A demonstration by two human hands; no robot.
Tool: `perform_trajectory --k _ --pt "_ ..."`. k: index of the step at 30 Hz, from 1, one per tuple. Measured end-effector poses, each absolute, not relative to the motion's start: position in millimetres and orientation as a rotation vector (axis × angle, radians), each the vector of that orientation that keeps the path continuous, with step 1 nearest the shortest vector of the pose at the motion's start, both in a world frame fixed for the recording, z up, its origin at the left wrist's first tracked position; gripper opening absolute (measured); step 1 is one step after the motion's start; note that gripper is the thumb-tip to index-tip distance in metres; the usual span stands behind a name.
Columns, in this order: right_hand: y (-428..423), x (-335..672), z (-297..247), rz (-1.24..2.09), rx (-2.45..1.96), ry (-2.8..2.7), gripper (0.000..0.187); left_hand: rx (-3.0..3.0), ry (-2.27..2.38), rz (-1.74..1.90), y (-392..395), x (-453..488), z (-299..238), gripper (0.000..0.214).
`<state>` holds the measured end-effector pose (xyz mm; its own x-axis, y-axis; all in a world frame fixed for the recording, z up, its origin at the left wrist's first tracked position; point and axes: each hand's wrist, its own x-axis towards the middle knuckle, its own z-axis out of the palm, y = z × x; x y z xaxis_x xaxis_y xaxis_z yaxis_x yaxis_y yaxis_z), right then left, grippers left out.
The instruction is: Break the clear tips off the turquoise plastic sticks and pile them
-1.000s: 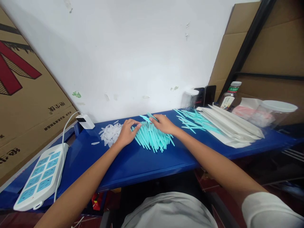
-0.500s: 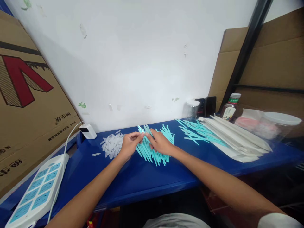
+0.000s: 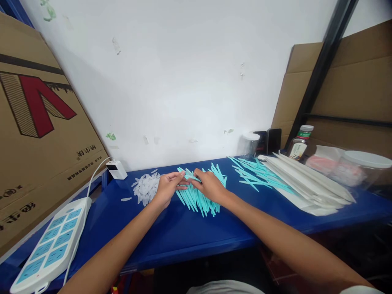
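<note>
My right hand (image 3: 211,187) is closed on a thin teal stick (image 3: 192,176), which points left towards my other hand. Thumb and fingers of my left hand (image 3: 167,188) pinch together close to that stick's end; what lies between them is too small to make out. Beneath both hands spreads a heap of teal sticks (image 3: 199,202), mostly lying side by side. Just left of my left hand is a pile of small translucent whitish plastic pieces (image 3: 143,187), with one loose piece (image 3: 126,199) apart from it.
More teal sticks (image 3: 252,173) lie at right beside a stack of white paper sleeves (image 3: 309,185). Behind stand a lidded jar (image 3: 250,145), a dark bottle (image 3: 298,145) and a large clear tub (image 3: 364,165). A power strip (image 3: 50,245) and white charger (image 3: 116,169) are at left.
The stick in my right hand has tilted from steep to nearly level. My left fingers have spread slightly beneath the thumb. The whole view has shifted a little.
</note>
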<state>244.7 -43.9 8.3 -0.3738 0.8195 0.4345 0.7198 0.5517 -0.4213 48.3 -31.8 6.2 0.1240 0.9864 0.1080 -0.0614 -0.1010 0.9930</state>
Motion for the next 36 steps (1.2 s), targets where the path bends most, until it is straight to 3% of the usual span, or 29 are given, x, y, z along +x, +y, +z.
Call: perform_trajectory --k 5,12,18,29,32,36 --pt "-44.3 246.2 9.2 -0.032 -1.333 -2.301 0.012 1.267 1.0 1.172 -28.8 48.5 1.4 0.048" --pt "-47.6 241.4 9.5 -0.194 -1.465 -2.465 0.028 1.264 1.016 1.175 -23.6 45.8 -2.3 0.05" --pt "-55.5 239.2 14.8 -0.298 -1.426 -2.539 0.023 1.201 1.046 1.195 -19.7 42.5 -3.6 0.048" --pt "-56.7 238.4 8.4 -0.394 -1.321 -2.631 0.045 1.255 1.104 1.117 -14.8 36.7 -4.2 0.054" --pt "-54.6 242.0 11.5 -0.248 -1.266 -2.593 0.039 1.245 1.107 1.126 -13.6 35.8 -1.4 0.051" --pt "-38.7 259.5 16.7 0.028 -1.138 -2.363 0.017 1.36 1.095 0.981 -10.6 31.0 -1.6 0.051"
